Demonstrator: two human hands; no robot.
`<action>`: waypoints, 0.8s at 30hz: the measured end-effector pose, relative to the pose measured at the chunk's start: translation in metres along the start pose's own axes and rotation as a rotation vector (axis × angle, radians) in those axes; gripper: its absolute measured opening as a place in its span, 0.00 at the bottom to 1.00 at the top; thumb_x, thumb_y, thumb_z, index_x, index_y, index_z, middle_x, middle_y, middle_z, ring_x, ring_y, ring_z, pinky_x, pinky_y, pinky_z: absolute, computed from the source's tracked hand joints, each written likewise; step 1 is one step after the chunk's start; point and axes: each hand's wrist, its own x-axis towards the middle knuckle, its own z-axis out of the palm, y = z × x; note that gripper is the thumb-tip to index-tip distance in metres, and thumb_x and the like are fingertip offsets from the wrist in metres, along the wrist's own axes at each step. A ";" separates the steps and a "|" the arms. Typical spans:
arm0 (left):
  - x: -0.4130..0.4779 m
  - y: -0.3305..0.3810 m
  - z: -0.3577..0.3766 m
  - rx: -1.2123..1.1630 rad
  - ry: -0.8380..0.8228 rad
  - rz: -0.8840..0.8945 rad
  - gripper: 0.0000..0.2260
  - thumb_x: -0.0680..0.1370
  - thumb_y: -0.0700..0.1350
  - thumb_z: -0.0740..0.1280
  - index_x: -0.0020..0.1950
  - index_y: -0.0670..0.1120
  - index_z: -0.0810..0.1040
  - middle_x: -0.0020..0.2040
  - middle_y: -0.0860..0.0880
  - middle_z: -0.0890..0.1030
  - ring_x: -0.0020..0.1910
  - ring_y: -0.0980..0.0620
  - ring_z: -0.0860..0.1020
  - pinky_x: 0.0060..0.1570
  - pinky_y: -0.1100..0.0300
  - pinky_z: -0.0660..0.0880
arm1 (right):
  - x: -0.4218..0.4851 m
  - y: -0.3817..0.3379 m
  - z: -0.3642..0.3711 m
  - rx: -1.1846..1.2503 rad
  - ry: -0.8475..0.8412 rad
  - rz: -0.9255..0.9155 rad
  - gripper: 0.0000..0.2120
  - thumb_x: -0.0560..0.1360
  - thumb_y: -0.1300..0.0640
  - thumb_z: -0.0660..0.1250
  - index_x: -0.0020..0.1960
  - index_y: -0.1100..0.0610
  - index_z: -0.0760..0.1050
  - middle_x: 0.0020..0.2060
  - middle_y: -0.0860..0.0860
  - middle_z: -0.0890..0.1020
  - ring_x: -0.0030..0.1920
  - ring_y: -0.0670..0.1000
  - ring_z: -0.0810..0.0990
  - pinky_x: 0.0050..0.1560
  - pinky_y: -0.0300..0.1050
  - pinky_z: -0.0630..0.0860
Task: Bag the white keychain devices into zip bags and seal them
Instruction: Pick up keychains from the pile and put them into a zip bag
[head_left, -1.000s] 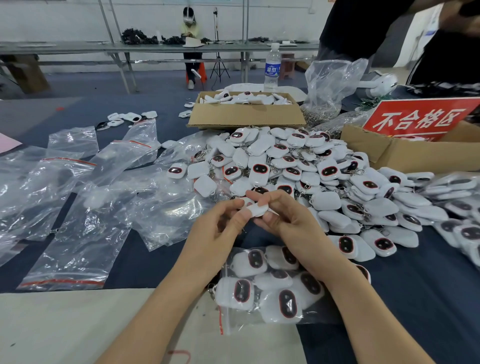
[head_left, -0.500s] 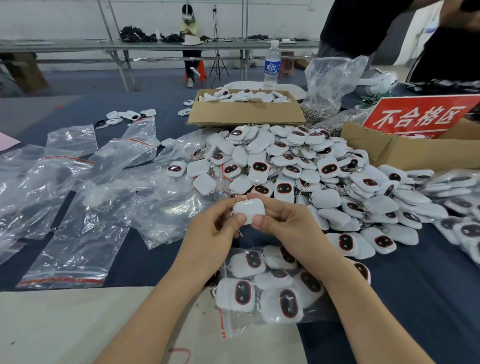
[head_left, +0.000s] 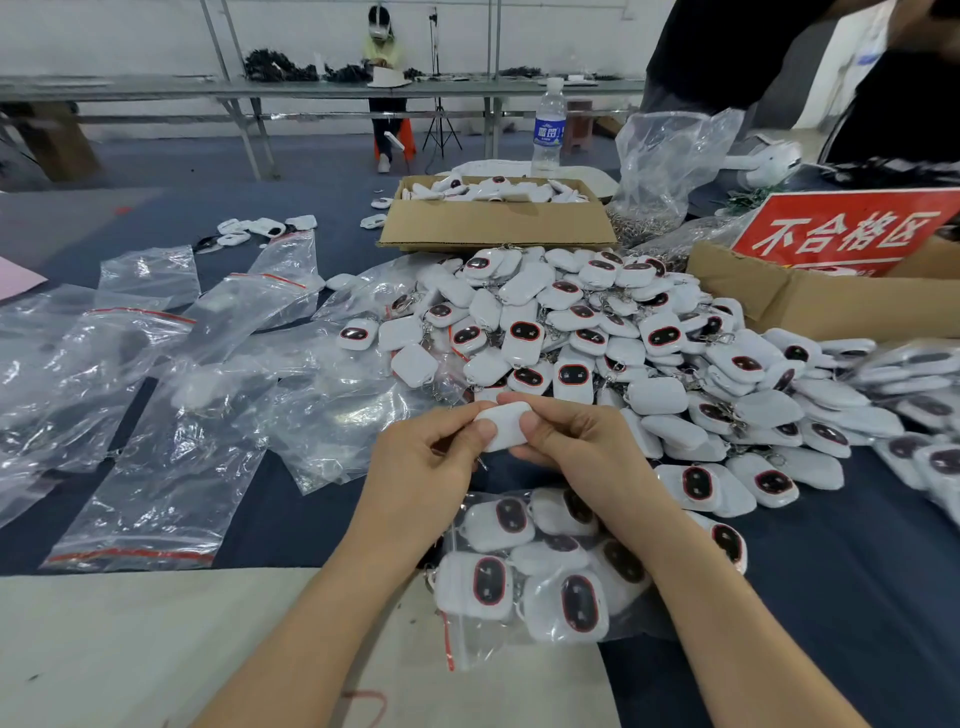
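Both hands hold one white keychain device (head_left: 505, 427) in front of me, its plain back facing up. My left hand (head_left: 423, 467) pinches its left end and my right hand (head_left: 576, 447) pinches its right end. Below my wrists lies a clear zip bag (head_left: 540, 571) with several devices in it, its red-striped mouth toward me. Beyond my hands spreads a large pile of white devices (head_left: 623, 343) with dark oval faces on the dark blue table. Several empty zip bags (head_left: 171, 415) lie flat to the left.
A cardboard box of devices (head_left: 496, 221) stands behind the pile, with a water bottle (head_left: 548, 130) beyond it. A red sign (head_left: 847, 231) stands in a second box (head_left: 810, 306) at right. A person in black stands at the far right. A pale sheet (head_left: 156, 649) covers the near edge.
The device in my hands has turned from edge-on to flat with its back up, and both hands have shifted slightly while keeping hold of it.
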 end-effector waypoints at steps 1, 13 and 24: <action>0.000 0.000 0.001 -0.008 0.008 0.003 0.16 0.80 0.41 0.70 0.52 0.65 0.85 0.45 0.50 0.86 0.42 0.43 0.81 0.49 0.49 0.80 | 0.000 0.000 0.000 0.003 0.002 0.001 0.21 0.81 0.64 0.65 0.46 0.38 0.86 0.48 0.43 0.87 0.51 0.43 0.85 0.48 0.32 0.79; -0.003 0.000 0.003 0.103 0.080 0.221 0.17 0.79 0.39 0.70 0.58 0.62 0.82 0.41 0.50 0.81 0.39 0.53 0.77 0.42 0.59 0.73 | -0.002 -0.001 -0.001 0.028 -0.018 -0.073 0.17 0.80 0.68 0.64 0.53 0.48 0.84 0.52 0.46 0.87 0.58 0.46 0.83 0.54 0.35 0.79; -0.002 0.003 0.002 0.169 0.077 0.196 0.10 0.81 0.41 0.69 0.57 0.55 0.84 0.47 0.60 0.82 0.44 0.62 0.79 0.44 0.73 0.70 | -0.001 0.001 -0.002 0.053 -0.030 -0.082 0.16 0.80 0.66 0.64 0.56 0.48 0.84 0.54 0.47 0.86 0.60 0.47 0.82 0.55 0.35 0.79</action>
